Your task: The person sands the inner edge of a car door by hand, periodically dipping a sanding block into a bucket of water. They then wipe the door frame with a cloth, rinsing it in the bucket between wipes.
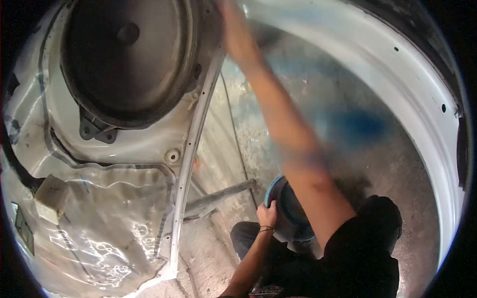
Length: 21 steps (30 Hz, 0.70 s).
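Note:
My left hand (268, 215), with a thin dark band at the wrist, grips the blue rim of a dark round bucket (293, 201). The bucket stands low in front of my body, partly covered by my right arm. That arm stretches up across the view. At the top, my right hand (237, 35) is smeared by motion and partly cut off by the frame. It is close to the edge of an opened-up car door (199, 116), beside a large black speaker (126, 54). Whether it holds anything or touches the door cannot be made out.
Clear plastic sheeting (114, 208) covers the door's lower part, near a pale block (51, 197) on a dark cable. A white curved body frame (417, 114) arches along the right. Below lies a stained concrete floor (348, 94), with a grey bar (218, 198) jutting from behind the door.

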Tool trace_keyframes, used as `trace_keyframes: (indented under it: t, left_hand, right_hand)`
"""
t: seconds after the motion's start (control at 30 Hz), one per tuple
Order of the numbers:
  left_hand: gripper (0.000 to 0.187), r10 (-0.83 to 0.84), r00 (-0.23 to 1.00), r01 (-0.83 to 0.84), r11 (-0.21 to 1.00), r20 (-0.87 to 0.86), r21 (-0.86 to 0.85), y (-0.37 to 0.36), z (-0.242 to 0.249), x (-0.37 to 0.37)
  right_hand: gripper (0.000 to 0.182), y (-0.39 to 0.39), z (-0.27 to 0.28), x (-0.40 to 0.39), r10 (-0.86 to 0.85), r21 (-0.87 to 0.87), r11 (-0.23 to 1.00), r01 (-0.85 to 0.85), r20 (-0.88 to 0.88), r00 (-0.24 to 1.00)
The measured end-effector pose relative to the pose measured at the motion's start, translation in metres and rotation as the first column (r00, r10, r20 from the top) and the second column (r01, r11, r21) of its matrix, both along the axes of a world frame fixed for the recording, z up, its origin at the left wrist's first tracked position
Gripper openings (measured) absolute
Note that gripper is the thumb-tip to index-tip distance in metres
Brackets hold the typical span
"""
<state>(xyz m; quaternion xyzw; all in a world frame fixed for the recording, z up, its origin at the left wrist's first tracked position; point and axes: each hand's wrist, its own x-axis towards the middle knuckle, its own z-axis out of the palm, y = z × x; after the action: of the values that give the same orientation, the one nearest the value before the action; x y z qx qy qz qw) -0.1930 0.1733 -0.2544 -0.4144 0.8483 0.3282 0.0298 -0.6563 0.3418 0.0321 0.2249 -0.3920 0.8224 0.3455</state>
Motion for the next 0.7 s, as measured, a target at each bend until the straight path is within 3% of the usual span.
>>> trace_keyframes:
  t: [0.13,0.2,0.27,0.33,0.43,0.53,0.63,0.67,0.7]
  left_hand:
    - [0.044,-0.088,0.996,0.090,0.993,0.032,-0.070,-0.012,-0.010,0.010]
    - [0.044,-0.045,0.999,0.045,0.999,-0.012,-0.025,-0.008,-0.011,0.009]
    - [0.044,-0.035,0.999,0.035,0.999,-0.005,-0.020,-0.012,-0.018,0.015]
    - [0.044,-0.047,0.998,0.046,0.999,-0.039,-0.017,-0.014,-0.017,0.012]
    - [0.045,-0.047,0.996,0.047,0.999,0.076,0.000,-0.015,-0.009,0.004]
    - [0.045,-0.085,0.995,0.088,0.995,0.056,-0.048,-0.017,-0.017,0.008]
    - [0.045,-0.012,0.999,0.014,1.000,-0.053,0.026,-0.022,-0.037,0.015]
    - [0.044,0.000,0.999,0.001,0.999,0.037,-0.034,-0.031,-0.050,0.020]
    - [0.043,-0.022,0.997,0.030,0.995,0.080,-0.096,-0.010,-0.016,0.012]
  right_hand:
    - [0.077,-0.015,-0.009,0.007,-0.081,0.000,0.997,0.081,0.093,0.992]
    - [0.078,0.018,0.035,-0.008,0.054,0.045,0.997,-0.059,0.107,0.993]
    - [0.077,0.021,0.039,-0.026,0.072,0.041,0.996,-0.077,0.117,0.990]
    - [0.075,0.005,0.013,-0.016,0.043,0.011,0.999,-0.044,0.103,0.994]
    - [0.071,-0.029,-0.028,0.019,-0.052,-0.024,0.998,0.055,0.128,0.990]
    - [0.069,-0.037,-0.031,0.018,-0.075,-0.047,0.995,0.085,0.182,0.980]
    - [0.066,-0.017,0.005,-0.017,0.055,-0.057,0.997,-0.047,0.164,0.985]
    - [0.065,-0.024,0.002,-0.018,0.103,-0.069,0.993,-0.093,0.158,0.982]
    - [0.064,-0.036,-0.008,-0.015,0.140,-0.085,0.988,-0.129,0.151,0.979]
